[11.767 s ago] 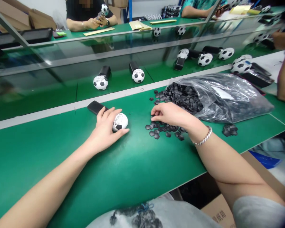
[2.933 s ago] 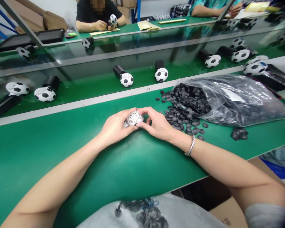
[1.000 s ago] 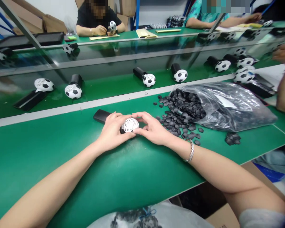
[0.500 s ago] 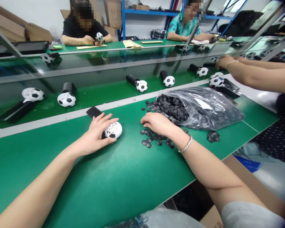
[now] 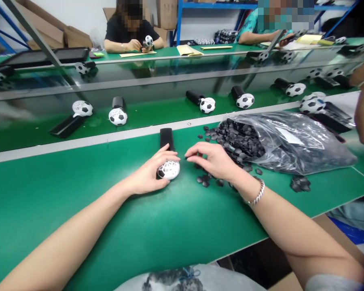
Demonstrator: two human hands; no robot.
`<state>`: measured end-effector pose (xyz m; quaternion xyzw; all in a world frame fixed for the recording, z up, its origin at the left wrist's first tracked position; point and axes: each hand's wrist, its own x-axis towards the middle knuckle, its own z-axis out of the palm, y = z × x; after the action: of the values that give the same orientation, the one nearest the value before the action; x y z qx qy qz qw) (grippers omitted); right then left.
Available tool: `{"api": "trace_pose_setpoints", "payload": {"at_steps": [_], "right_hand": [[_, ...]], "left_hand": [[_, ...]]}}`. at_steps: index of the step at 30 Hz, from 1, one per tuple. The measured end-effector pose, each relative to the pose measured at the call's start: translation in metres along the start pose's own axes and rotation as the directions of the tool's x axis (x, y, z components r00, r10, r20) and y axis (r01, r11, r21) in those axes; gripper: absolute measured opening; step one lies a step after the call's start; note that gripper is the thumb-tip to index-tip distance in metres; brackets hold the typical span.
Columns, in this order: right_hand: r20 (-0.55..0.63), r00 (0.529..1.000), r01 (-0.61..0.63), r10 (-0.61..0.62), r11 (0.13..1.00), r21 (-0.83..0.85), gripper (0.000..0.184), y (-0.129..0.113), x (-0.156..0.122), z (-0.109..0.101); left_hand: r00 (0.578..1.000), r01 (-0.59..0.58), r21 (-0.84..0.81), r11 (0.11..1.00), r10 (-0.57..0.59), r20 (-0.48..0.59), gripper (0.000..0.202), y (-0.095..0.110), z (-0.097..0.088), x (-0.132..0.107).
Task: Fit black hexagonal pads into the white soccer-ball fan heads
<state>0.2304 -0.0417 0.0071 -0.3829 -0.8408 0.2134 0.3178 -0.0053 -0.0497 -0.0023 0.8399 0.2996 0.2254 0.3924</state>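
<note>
Green counter [image 5: 109, 214] surface spans the foreground, carrying a clear plastic bag [image 5: 309, 145] with its open mouth facing left. On the near side of the bag lies a small pile of black parts [image 5: 300, 184]. Left of the bag, the left hand [image 5: 154, 169] grips the soccer-ball unit [image 5: 170, 170], fingers curved over the top and thumb at the near side; the unit's white shell is patterned with openwork, and its black handle [image 5: 166, 137] points away across the counter. Between unit and bag, the right hand [image 5: 212, 159] pinches one small black piece [image 5: 186, 158] between thumb and fingertips, apart from the shell. Loose black pieces [image 5: 204, 180] lie beneath this hand and spill from the bag mouth. Beyond the bag's right end rest stacked ball units [image 5: 312, 104]. Behind the bag, past a pale edge strip [image 5: 145, 132], a row of finished-looking units [image 5: 118, 116] lies on a green lane [image 5: 151, 115]. Farthest from the bag, two persons sit at another counter; the one in black [image 5: 115, 34] holds a ball unit [image 5: 148, 40].
</note>
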Motion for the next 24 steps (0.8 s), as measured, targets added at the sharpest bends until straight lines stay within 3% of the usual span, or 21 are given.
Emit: {"api": "trace_pose_setpoints", "payload": {"at_steps": [3,7,10,16,20,24], "right_hand": [[0.020,0.979,0.194,-0.202,0.960,0.200,0.009,-0.020,-0.002,0.012],[0.011,0.973,0.223,-0.232,0.944,0.243,0.012,-0.024,-0.003,0.027],[-0.011,0.987,0.159,-0.162,0.950,0.267,0.007,-0.018,-0.002,0.032],[0.051,0.996,-0.089,0.074,0.888,0.451,0.021,-0.014,-0.001,0.035],[0.102,0.986,-0.165,0.131,0.834,0.527,0.025,-0.014,0.001,0.035],[0.174,0.969,-0.245,0.177,0.794,0.556,0.031,-0.015,0.002,0.038]], "left_hand": [[0.999,-0.010,-0.013,1.000,0.009,-0.039,0.048,0.001,0.004,0.000],[0.997,-0.016,-0.024,1.000,0.014,-0.074,0.049,0.002,0.006,0.001],[0.995,-0.041,-0.019,0.999,0.039,-0.090,0.045,0.003,0.007,0.003],[0.995,-0.015,-0.025,1.000,0.013,-0.095,0.042,0.003,0.009,0.003],[0.995,0.008,0.003,1.000,-0.007,-0.097,0.043,0.003,0.012,0.003],[0.980,-0.040,0.083,0.996,0.055,-0.193,0.038,0.002,0.018,0.004]]}}
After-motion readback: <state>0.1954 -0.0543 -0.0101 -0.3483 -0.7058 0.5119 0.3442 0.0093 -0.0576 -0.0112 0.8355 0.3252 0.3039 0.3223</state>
